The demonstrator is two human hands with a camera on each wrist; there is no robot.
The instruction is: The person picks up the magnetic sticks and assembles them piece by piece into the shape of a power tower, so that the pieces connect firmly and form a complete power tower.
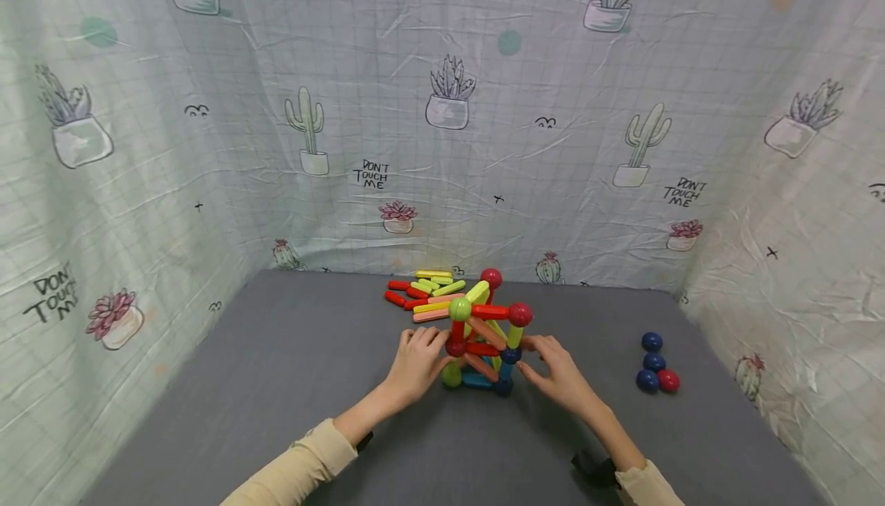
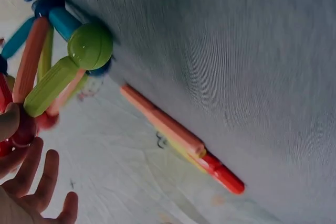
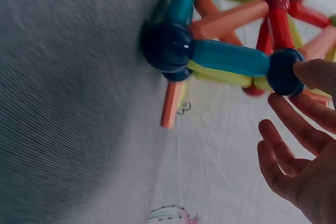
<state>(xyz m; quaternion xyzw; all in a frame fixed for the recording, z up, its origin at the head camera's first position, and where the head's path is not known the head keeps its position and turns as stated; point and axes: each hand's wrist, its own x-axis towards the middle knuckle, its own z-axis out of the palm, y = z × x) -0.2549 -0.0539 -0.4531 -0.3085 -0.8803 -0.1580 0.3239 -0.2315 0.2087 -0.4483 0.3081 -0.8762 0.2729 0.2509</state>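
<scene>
A two-tier frame of coloured rods and balls point(image 1: 490, 312) stands upright on the grey table between both hands. At its left side my left hand point(image 1: 413, 365) pinches a red ball point(image 2: 23, 130) at mid-height between thumb and fingers. On the opposite side, the thumb and forefinger of my right hand point(image 1: 558, 381) grip a dark blue ball point(image 3: 285, 72). Beneath that ball a blue rod point(image 3: 231, 57) runs down to another dark blue ball point(image 3: 167, 46) at the table. A green ball point(image 2: 90, 45) forms the lower left corner. Red and green balls top the frame, whose far side is partly hidden.
Loose red, yellow, green and salmon rods point(image 1: 432, 308) lie behind the frame, to its left. Several loose balls, dark blue ones point(image 1: 648, 381) and a red one point(image 1: 668, 381), sit at the table's right. Cactus-print cloth point(image 1: 498, 183) hangs around the back and sides.
</scene>
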